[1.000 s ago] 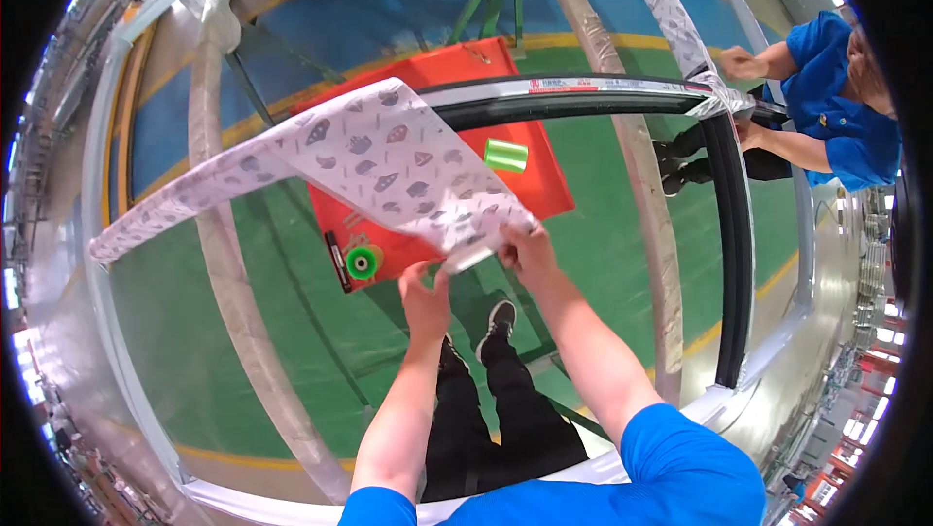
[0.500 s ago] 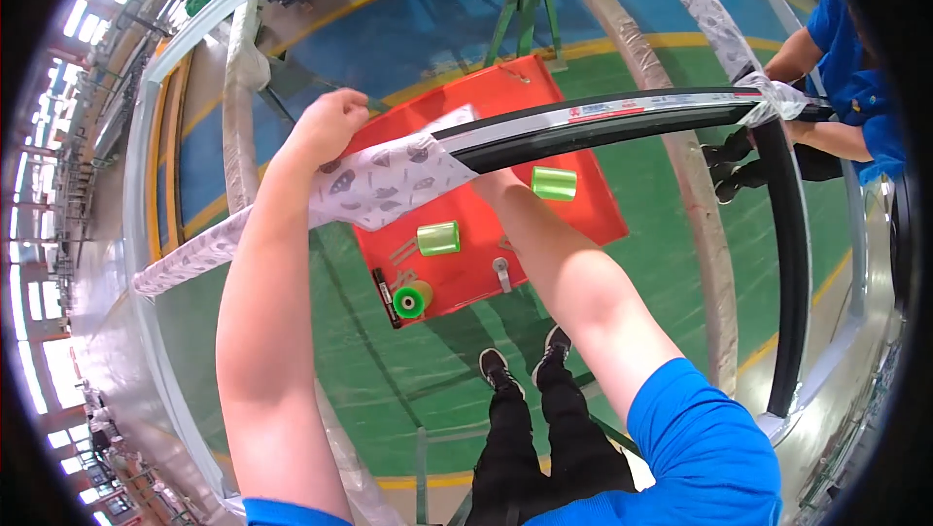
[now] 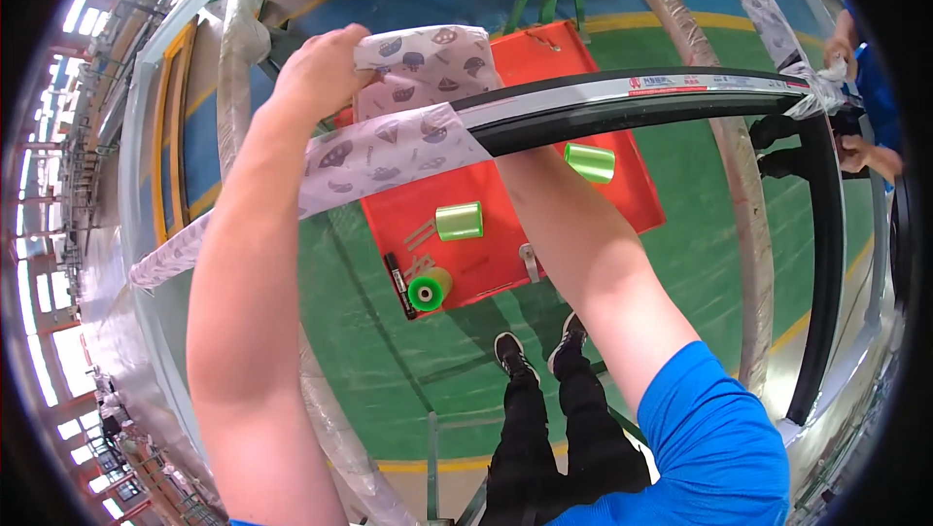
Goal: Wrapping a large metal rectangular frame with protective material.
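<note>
My left hand is closed on the edge of a white wrapping strip printed with a dark pattern. The strip stands up as a broad flap behind a long black and silver frame bar. Wrapping of the same print covers the bar's left part, ending in a slanted edge near the middle. From there rightward the bar is bare. My right forearm reaches under the bar, and the hand beyond it is hidden.
Below the bar lies a red board with two green rolls of film, another round green roll and a black marker. A co-worker's hands are at the frame's right corner. Padded rails cross beneath.
A wide flap of patterned wrapping has come up behind the bar at my left hand. My view has shifted slightly, and the co-worker's upper hand has moved away from the bar.
</note>
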Action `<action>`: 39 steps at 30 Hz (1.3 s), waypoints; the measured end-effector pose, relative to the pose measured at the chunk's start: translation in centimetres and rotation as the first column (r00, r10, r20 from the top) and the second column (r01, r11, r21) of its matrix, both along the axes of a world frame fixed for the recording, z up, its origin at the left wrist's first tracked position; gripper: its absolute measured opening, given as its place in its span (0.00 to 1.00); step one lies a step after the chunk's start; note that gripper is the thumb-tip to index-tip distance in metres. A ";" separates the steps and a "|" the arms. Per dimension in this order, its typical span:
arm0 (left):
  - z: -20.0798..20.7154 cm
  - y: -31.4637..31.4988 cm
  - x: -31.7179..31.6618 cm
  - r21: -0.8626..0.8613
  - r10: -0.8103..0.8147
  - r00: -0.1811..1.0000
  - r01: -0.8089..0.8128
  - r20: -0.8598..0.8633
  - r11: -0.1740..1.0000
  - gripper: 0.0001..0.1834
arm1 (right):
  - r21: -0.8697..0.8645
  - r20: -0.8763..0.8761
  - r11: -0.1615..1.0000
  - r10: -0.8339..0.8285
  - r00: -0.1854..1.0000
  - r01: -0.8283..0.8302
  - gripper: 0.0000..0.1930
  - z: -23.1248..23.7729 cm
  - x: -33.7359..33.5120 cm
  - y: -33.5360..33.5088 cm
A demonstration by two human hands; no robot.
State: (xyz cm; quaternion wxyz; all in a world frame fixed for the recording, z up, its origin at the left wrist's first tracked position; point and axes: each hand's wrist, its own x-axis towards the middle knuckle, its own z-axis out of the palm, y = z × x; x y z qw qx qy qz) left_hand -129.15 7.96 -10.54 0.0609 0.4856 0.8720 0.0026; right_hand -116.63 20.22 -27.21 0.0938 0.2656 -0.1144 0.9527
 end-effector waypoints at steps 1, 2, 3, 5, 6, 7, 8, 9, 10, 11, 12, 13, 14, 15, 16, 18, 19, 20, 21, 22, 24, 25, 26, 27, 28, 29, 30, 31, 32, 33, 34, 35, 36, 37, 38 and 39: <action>1.0 0.4 0.6 -0.019 0.009 1.000 -0.009 0.007 1.000 0.27 | 0.011 -0.011 1.000 -0.009 1.000 0.009 0.30 0.0 0.1 0.0; 2.1 0.5 1.3 -0.082 -0.022 0.999 0.019 -0.036 0.996 0.23 | 0.023 -0.025 1.000 -0.015 1.000 0.016 0.29 -0.1 0.0 -0.1; 3.0 0.9 2.1 -0.136 -0.063 0.994 0.050 -0.090 0.989 0.20 | 0.034 -0.042 0.999 -0.022 0.999 0.023 0.29 -0.2 -0.1 0.0; 4.6 2.3 3.8 -0.186 -0.073 0.996 0.061 -0.057 0.981 0.20 | 0.040 -0.063 0.999 -0.034 0.997 0.037 0.28 -0.4 -0.2 0.4; 5.4 2.8 4.6 -0.250 -0.065 0.997 0.053 -0.039 0.967 0.20 | 0.045 -0.076 0.999 0.012 0.997 -0.009 0.27 -0.5 0.1 0.7; 6.4 3.0 5.4 -0.224 -0.084 0.996 0.075 -0.032 0.972 0.20 | 0.036 -0.142 0.998 0.061 0.988 -0.057 0.25 -0.6 0.6 1.1; 7.6 2.8 6.2 -0.114 -0.011 0.999 0.015 0.038 0.993 0.19 | 0.058 -0.088 0.997 0.056 0.995 -0.051 0.25 -0.7 1.6 1.5; 8.6 2.5 7.0 0.003 0.037 0.994 -0.038 0.100 0.999 0.19 | 0.243 0.337 0.963 -0.194 0.921 0.114 0.22 -0.9 3.4 1.8; 9.2 1.9 8.1 0.041 -0.003 0.992 -0.002 0.124 0.999 0.20 | 0.303 0.587 0.931 -0.352 0.729 0.205 0.20 -1.1 5.5 1.5; 9.5 1.0 9.5 0.019 0.025 0.966 -0.031 0.256 0.999 0.20 | 0.237 0.762 0.933 -0.351 0.545 0.270 0.17 -1.1 7.6 1.3; 9.4 -0.1 11.2 0.066 -0.026 0.923 0.000 0.385 0.998 0.20 | 0.003 0.836 0.929 -0.205 0.510 0.369 0.16 -1.2 9.9 0.6; 8.9 -1.1 12.9 0.108 -0.066 0.931 0.029 0.358 0.994 0.20 | 0.070 0.820 0.970 -0.189 0.541 0.233 0.17 -1.0 12.8 0.1; 8.1 -1.8 14.7 0.215 -0.176 0.928 0.108 0.328 0.971 0.19 | 0.150 0.835 0.985 -0.173 0.523 0.087 0.17 -0.6 15.4 -0.4; 7.3 -2.7 16.3 0.224 -0.205 0.942 0.147 0.266 0.963 0.19 | 0.157 0.780 0.986 -0.159 0.605 0.057 0.20 0.0 17.8 -1.4; 6.4 -3.3 17.8 0.233 -0.238 0.951 0.190 0.198 0.954 0.19 | 0.163 0.773 0.986 -0.150 0.617 0.036 0.23 0.9 19.9 -2.3; 4.4 -3.7 20.0 0.270 -0.180 0.934 0.096 0.309 0.958 0.19 | 0.145 0.672 0.989 -0.118 0.731 0.026 0.26 3.2 22.5 -4.1; 3.4 -3.8 20.9 0.273 -0.135 0.944 0.051 0.300 0.961 0.20 | 0.118 0.558 0.993 -0.069 0.827 0.003 0.30 4.5 23.5 -4.6; 2.5 -3.9 21.7 0.274 -0.089 0.952 0.006 0.292 0.962 0.20 | 0.123 0.558 0.992 -0.079 0.826 0.011 0.30 5.6 23.9 -5.5; 1.6 -3.7 22.2 0.262 -0.099 0.968 0.036 0.232 0.964 0.20 | 0.076 0.513 0.992 -0.129 0.849 0.104 0.29 6.6 23.8 -6.5; 0.8 -3.6 22.8 0.291 -0.125 0.966 0.056 0.226 0.955 0.20 | 0.014 0.503 0.985 -0.158 0.850 0.175 0.28 7.4 23.4 -7.4; -0.7 -3.5 23.8 0.262 -0.123 0.992 0.108 0.041 0.959 0.22 | 0.044 0.454 0.979 -0.196 0.869 0.198 0.30 8.2 21.9 -7.7; -1.4 -3.5 24.1 0.227 -0.097 0.994 0.085 0.045 0.970 0.31 | 0.017 0.530 0.969 -0.216 0.820 0.245 0.28 8.3 21.2 -7.8; -2.0 -3.6 24.5 0.202 -0.106 0.993 0.091 0.061 0.975 0.31 | -0.006 0.615 0.956 -0.229 0.755 0.295 0.27 8.3 20.5 -8.0; -2.5 -3.7 25.0 0.223 -0.084 0.995 0.069 0.061 0.972 0.27 | -0.012 0.601 0.952 -0.237 0.763 0.305 0.27 8.1 19.9 -8.0; -3.0 -3.8 25.3 0.246 -0.073 0.996 0.057 0.055 0.968 0.23 | 0.010 0.659 0.942 -0.259 0.706 0.337 0.26 7.9 19.4 -8.1; -3.4 -4.0 25.4 0.245 -0.070 0.995 0.051 0.069 0.968 0.25 | 0.031 0.703 0.928 -0.283 0.652 0.370 0.24 7.6 19.0 -8.1; -3.7 -4.1 25.6 0.230 -0.073 0.994 0.051 0.086 0.972 0.25 | -0.004 0.709 0.914 -0.283 0.645 0.406 0.21 7.2 18.6 -8.1; -3.9 -4.2 25.7 0.274 -0.073 0.991 0.040 0.111 0.961 0.26 | 0.001 0.736 0.913 -0.277 0.617 0.408 0.21 6.8 18.3 -8.0; -4.0 -4.2 25.7 0.324 -0.067 0.989 0.020 0.135 0.946 0.27 | -0.018 0.737 0.905 -0.274 0.618 0.424 0.21 6.2 18.0 -7.8; -3.9 -4.2 25.6 0.317 -0.076 0.988 0.028 0.138 0.948 0.27 | -0.053 0.706 0.895 -0.280 0.650 0.442 0.22 5.7 17.6 -7.6; -3.5 -4.1 25.4 0.298 -0.120 0.974 0.058 0.192 0.953 0.25 | -0.040 0.737 0.896 -0.272 0.619 0.442 0.22 5.0 17.0 -7.4; -3.0 -3.8 25.1 0.244 -0.137 0.955 0.072 0.262 0.967 0.23 | 0.029 0.762 0.866 -0.343 0.550 0.499 0.20 4.4 16.3 -7.2; -2.2 -3.6 24.5 0.308 -0.186 0.950 0.104 0.250 0.946 0.20 | 0.100 0.778 0.830 -0.409 0.477 0.549 0.18 3.7 15.5 -6.9; -1.2 -3.2 23.8 0.278 -0.177 0.943 0.096 0.283 0.956 0.16 | 0.125 0.751 0.793 -0.468 0.465 0.596 0.20 3.1 14.5 -6.6; -0.1 -2.4 22.6 0.484 -0.299 0.947 0.207 0.120 0.850 0.11 | 0.143 0.738 0.759 -0.510 0.442 0.635 0.21 2.5 13.5 -6.2; 1.1 -1.7 21.5 0.541 -0.257 0.957 0.145 0.138 0.828 0.10 | 0.263 0.824 0.771 -0.492 0.280 0.579 0.22 2.0 12.7 -5.8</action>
